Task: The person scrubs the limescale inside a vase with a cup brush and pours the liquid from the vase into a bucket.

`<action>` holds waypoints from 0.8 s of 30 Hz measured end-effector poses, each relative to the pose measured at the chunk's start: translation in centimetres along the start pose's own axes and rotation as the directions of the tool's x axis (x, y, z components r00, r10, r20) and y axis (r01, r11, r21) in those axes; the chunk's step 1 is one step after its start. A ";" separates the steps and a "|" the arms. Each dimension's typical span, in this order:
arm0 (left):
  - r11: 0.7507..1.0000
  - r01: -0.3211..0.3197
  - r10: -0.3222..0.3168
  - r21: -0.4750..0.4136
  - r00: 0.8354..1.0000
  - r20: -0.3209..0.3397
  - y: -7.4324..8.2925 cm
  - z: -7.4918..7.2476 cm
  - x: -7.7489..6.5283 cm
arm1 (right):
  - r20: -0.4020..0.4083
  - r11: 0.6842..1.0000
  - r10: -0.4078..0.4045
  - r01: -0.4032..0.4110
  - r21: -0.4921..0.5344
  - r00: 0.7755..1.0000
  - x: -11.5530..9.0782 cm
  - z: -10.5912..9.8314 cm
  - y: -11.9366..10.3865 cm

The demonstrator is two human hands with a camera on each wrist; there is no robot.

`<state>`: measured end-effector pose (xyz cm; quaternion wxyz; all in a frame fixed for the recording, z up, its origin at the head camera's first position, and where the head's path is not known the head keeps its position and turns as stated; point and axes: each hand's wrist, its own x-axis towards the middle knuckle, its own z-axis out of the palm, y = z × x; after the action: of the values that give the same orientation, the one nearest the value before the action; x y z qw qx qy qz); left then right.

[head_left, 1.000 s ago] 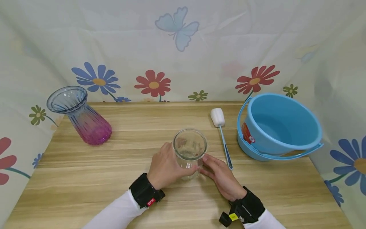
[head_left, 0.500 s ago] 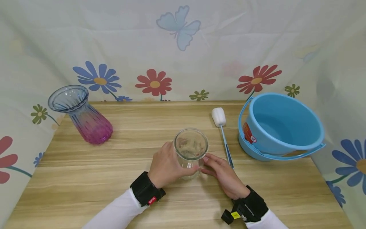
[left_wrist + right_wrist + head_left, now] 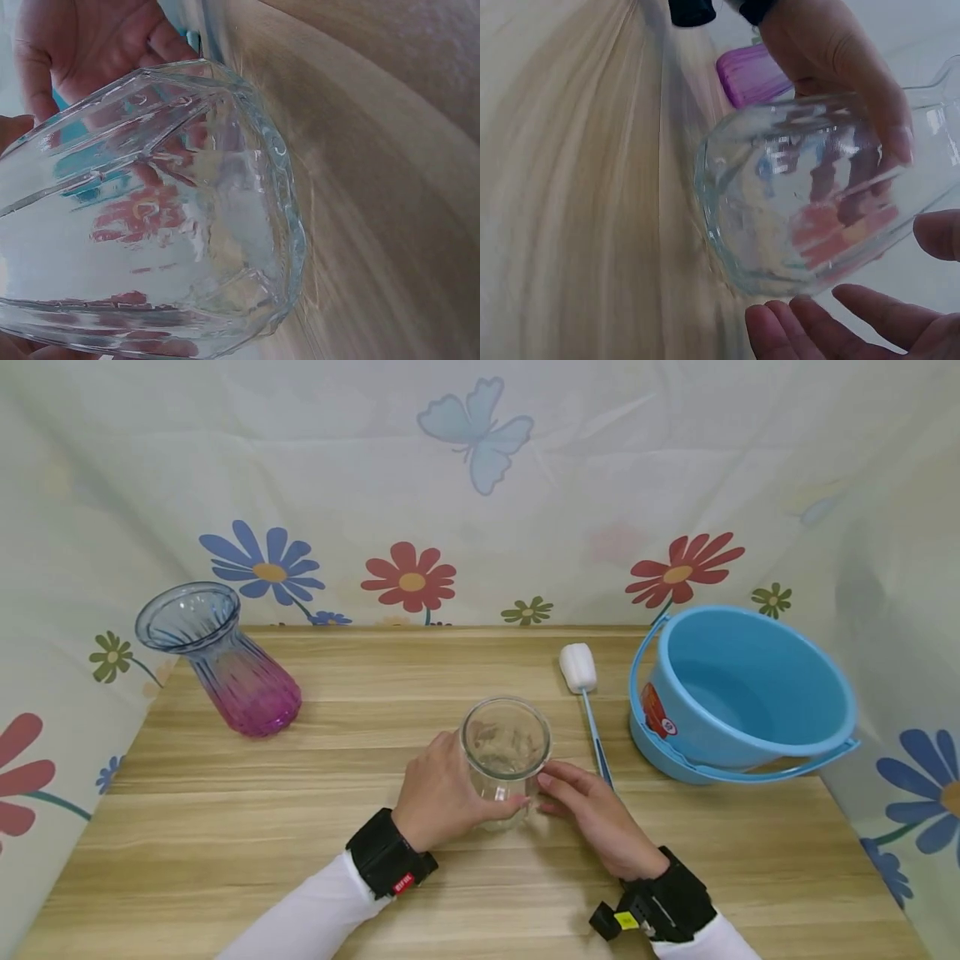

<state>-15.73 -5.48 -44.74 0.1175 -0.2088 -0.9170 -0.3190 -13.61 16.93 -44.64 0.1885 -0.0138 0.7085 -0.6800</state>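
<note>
A clear glass vase [image 3: 506,752] with a round rim and faceted body stands on the wooden table. My left hand [image 3: 442,797] grips it from the left, thumb across the near side and fingers round behind. Close to the vase's right side is my right hand [image 3: 602,820], its fingers loosely extended and holding nothing. In the right wrist view those fingers [image 3: 810,334] lie beside the glass, with a small gap at the thumb; whether a fingertip touches is unclear. The left wrist view shows the vase's base [image 3: 281,187] at the tabletop.
A second vase [image 3: 251,681], blue fading to pink, stands at the left. Behind my right hand lies a white sponge-headed brush [image 3: 578,667] with a blue handle. At the right, a blue bucket [image 3: 750,685] rests tilted. A floral sheet [image 3: 315,452] borders the wooden table [image 3: 262,827].
My right hand has drawn slightly right, away from the clear vase, with its fingers loosening. The left hand keeps its hold. The whole head view has shifted slightly.
</note>
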 end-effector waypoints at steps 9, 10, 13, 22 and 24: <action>1.000 0.008 -0.008 -0.017 1.000 0.001 0.0 0.1 0.0 | -0.140 0.919 -0.185 0.121 -0.376 0.973 -0.1 -2.0 -0.2; 1.000 0.010 -0.010 -0.019 1.000 0.001 0.0 0.0 0.1 | -0.148 0.912 -0.198 0.126 -0.390 0.969 -0.1 -2.2 -0.3; 0.999 0.021 -0.021 -0.028 1.000 0.003 0.1 0.1 0.1 | -0.177 0.878 -0.245 0.141 -0.457 0.953 0.0 -2.7 -0.3; 0.999 0.010 -0.010 -0.031 1.000 -0.001 0.0 0.0 0.1 | -0.248 0.717 -0.328 0.070 -0.693 0.911 0.2 -4.0 -0.1; 0.999 0.010 -0.010 -0.034 1.000 0.000 0.0 0.0 0.1 | -0.244 0.684 -0.324 0.048 -0.728 0.914 0.1 -4.1 -0.1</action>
<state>-15.81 -5.42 -44.72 0.1124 -0.2060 -0.9125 -0.3351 -14.93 20.86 -44.59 -0.0336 -0.0357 0.9310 -0.3618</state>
